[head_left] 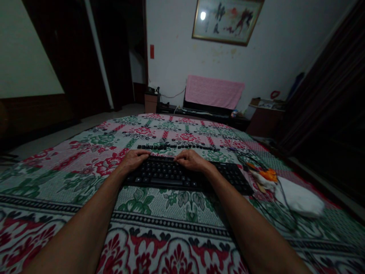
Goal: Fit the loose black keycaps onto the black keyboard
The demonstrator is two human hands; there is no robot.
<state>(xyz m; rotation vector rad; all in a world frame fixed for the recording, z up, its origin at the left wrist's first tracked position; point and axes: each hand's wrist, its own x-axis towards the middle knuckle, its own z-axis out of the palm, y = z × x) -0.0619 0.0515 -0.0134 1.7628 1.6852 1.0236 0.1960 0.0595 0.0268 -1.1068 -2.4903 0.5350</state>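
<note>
Keyboard (165, 172), frame centre, on floral bedspread (185, 207); loose keycaps (183, 146) lined above, white cloth (300, 198) lower right. 2 forearms (82, 213) extended, left hand (133, 160) and right hand (194, 160) at keyboard's upper edge; fingers (141, 152) bent, grip: cannot tell.

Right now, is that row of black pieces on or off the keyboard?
Off: the black pieces lie on the bedspread, beyond the keyboard.

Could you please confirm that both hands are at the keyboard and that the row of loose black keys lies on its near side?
Not quite: the head view shows the loose black keys on the far side of the keyboard; the left hand and right hand are indeed at it.
</note>
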